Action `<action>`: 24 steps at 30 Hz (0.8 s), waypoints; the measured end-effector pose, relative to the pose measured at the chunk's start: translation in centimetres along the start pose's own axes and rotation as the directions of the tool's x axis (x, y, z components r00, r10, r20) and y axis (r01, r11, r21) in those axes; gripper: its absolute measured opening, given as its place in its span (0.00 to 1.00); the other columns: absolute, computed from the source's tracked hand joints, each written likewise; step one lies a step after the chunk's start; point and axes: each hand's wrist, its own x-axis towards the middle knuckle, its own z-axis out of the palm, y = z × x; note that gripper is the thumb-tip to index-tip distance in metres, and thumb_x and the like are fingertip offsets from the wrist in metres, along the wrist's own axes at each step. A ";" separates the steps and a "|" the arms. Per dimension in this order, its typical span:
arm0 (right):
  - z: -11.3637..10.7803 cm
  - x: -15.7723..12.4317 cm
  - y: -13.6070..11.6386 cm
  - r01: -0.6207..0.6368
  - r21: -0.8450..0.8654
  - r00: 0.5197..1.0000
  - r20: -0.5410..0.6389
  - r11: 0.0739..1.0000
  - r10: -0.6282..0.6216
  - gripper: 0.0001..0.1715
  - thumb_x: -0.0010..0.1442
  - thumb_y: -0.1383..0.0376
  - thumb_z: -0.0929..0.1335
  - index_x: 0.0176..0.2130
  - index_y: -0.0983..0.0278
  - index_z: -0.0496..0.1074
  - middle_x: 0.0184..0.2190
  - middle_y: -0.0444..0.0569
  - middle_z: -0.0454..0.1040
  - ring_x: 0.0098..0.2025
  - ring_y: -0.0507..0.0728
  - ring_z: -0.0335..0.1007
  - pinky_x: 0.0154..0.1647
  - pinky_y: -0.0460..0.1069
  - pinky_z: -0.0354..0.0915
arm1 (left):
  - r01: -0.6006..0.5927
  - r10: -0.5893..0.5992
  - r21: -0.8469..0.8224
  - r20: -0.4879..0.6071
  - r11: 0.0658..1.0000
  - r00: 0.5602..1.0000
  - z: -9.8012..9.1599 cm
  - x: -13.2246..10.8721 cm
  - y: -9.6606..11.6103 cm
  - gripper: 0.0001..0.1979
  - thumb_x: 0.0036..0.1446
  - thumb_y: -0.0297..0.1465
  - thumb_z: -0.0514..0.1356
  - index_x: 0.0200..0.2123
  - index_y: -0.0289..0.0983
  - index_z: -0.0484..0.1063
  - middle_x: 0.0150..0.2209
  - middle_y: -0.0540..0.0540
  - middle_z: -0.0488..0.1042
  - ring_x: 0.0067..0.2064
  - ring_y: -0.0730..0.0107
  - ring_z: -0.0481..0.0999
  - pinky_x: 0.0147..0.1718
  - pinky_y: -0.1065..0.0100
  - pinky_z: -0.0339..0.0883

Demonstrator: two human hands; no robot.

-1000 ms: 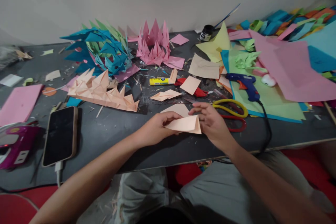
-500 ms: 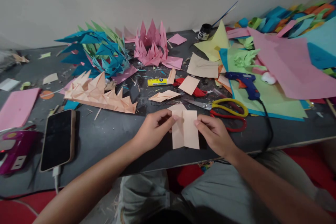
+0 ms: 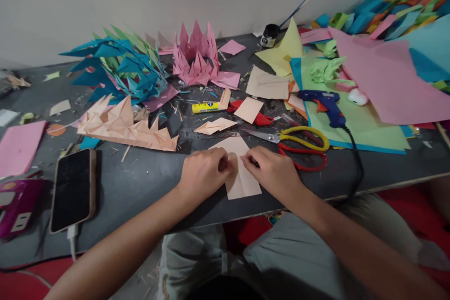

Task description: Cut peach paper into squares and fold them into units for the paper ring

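A creased peach paper (image 3: 243, 185) lies near the table's front edge, with a fold line running down its middle. My left hand (image 3: 206, 172) is closed at its upper left part, fingers curled and thumb against the paper. From the other side, my right hand (image 3: 272, 171) pinches close to the middle fold, its fingertips partly hidden. Just beyond my hands, more peach paper (image 3: 234, 142) shows, perhaps a separate sheet beneath. Folded peach pieces (image 3: 215, 125) and a peach square (image 3: 249, 109) lie farther back. Scissors (image 3: 298, 143) with yellow and red handles rest right of my hands.
A blue glue gun (image 3: 325, 105) lies on green sheets at right, its cord trailing forward. A yellow glue stick (image 3: 205, 107), a spiky peach strip (image 3: 126, 124), a blue paper piece (image 3: 123, 65) and a pink crown (image 3: 197, 58) stand behind. A phone (image 3: 73, 190) lies left.
My hands have come closer together, from the paper's side edges in toward its middle fold. The paper now lies flatter. The view has shifted slightly.
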 end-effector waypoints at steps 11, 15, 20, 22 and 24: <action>-0.6 -1.1 0.5 0.271 0.083 0.960 0.053 0.959 -0.276 0.09 0.61 0.70 0.62 0.36 0.65 0.71 0.36 0.48 0.76 0.36 0.52 0.71 0.35 0.46 0.63 | -0.217 0.222 0.048 -0.155 0.975 0.963 0.7 -0.4 -0.6 0.03 0.52 0.28 0.56 0.29 0.37 0.69 0.27 0.50 0.74 0.28 0.70 0.72 0.25 0.71 0.60; -0.8 -0.7 1.1 0.338 0.142 0.937 0.036 0.930 -0.347 0.11 0.61 0.69 0.61 0.37 0.67 0.73 0.37 0.50 0.76 0.37 0.54 0.71 0.37 0.47 0.67 | -0.289 0.299 0.083 -0.157 0.954 0.941 0.6 -0.4 -0.9 0.05 0.54 0.28 0.55 0.30 0.36 0.70 0.28 0.49 0.73 0.29 0.69 0.72 0.26 0.70 0.61; -1.2 -0.4 1.7 0.388 0.195 0.914 0.046 0.901 -0.404 0.14 0.62 0.69 0.60 0.38 0.68 0.74 0.38 0.51 0.76 0.38 0.54 0.72 0.38 0.48 0.70 | -0.439 0.448 0.100 -0.114 0.893 0.887 0.0 -0.2 -1.5 0.08 0.58 0.28 0.53 0.31 0.35 0.71 0.32 0.48 0.74 0.32 0.70 0.73 0.29 0.70 0.64; -1.3 -0.3 1.9 0.399 0.214 0.903 0.080 0.892 -0.423 0.14 0.62 0.70 0.60 0.39 0.67 0.74 0.39 0.51 0.76 0.39 0.54 0.72 0.39 0.48 0.70 | -0.493 0.501 0.100 -0.072 0.864 0.863 -0.3 -0.2 -1.6 0.09 0.59 0.28 0.51 0.32 0.35 0.71 0.33 0.47 0.74 0.33 0.70 0.73 0.30 0.70 0.65; -1.3 -0.3 2.1 0.401 0.224 0.895 0.109 0.888 -0.432 0.15 0.62 0.70 0.59 0.40 0.67 0.74 0.40 0.51 0.76 0.40 0.54 0.71 0.40 0.49 0.70 | -0.544 0.549 0.094 -0.027 0.834 0.836 -0.5 -0.1 -1.7 0.10 0.61 0.28 0.50 0.35 0.34 0.71 0.34 0.47 0.74 0.35 0.69 0.73 0.33 0.69 0.66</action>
